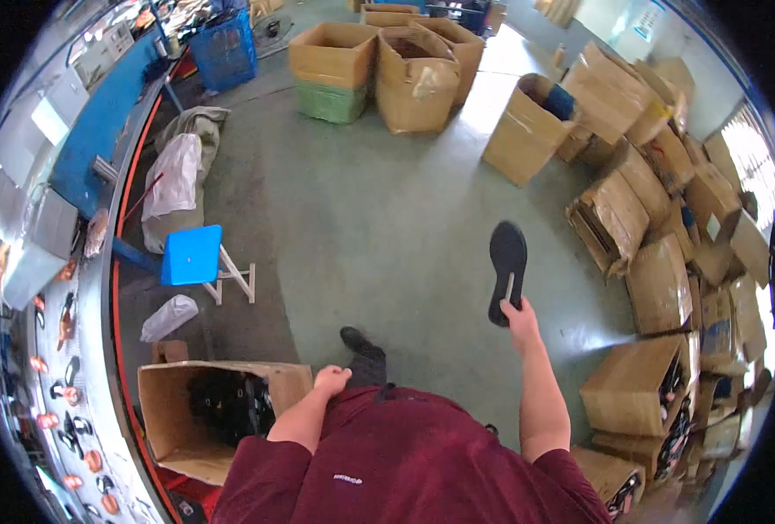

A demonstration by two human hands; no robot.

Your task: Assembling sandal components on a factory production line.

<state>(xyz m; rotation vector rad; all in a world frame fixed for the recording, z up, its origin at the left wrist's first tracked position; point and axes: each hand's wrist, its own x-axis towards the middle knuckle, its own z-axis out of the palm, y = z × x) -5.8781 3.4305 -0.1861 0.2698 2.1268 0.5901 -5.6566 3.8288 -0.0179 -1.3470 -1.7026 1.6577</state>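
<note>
Out over the floor on the right, my right hand (pixel 518 320) grips a black shoe sole (pixel 508 249) by its narrower end. The sole points away from me, and a pale strip shows along its middle near my fingers. My left hand (pixel 331 381) is closed at my left side, beside the rim of an open cardboard box (pixel 160 393). Whatever its fingers may hold is hidden. Dark items (pixel 230 402) lie inside that box; their kind is hard to make out.
On the left runs a long workbench (pixel 99 323) with shoe parts on it. A blue-topped stool (pixel 192 255) stands beside it. Large cardboard boxes (pixel 414 83) stand ahead, and more boxes (pixel 636 384) are piled along the right. A plastic-wrapped bundle (pixel 169 318) lies near the stool.
</note>
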